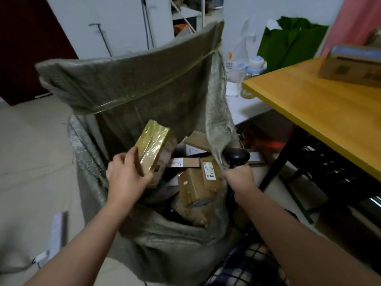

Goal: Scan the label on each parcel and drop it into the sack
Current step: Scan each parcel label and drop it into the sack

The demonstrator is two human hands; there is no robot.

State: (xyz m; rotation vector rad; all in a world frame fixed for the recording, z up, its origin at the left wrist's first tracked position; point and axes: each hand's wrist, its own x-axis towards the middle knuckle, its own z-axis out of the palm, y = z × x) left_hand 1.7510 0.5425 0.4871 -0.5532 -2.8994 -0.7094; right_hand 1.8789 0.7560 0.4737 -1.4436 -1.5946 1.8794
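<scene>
A large grey-green woven sack stands open on the floor, with several cardboard parcels lying inside it. My left hand grips a small parcel wrapped in shiny yellowish tape and holds it above the sack's mouth. My right hand is curled round the handle of a black barcode scanner at the sack's right rim, where a fold of the sack cloth hangs against it.
A yellow wooden table on black legs stands to the right, with a cardboard box at its far end. Bottles and a green bag sit behind it. A paper slip lies on the floor at left.
</scene>
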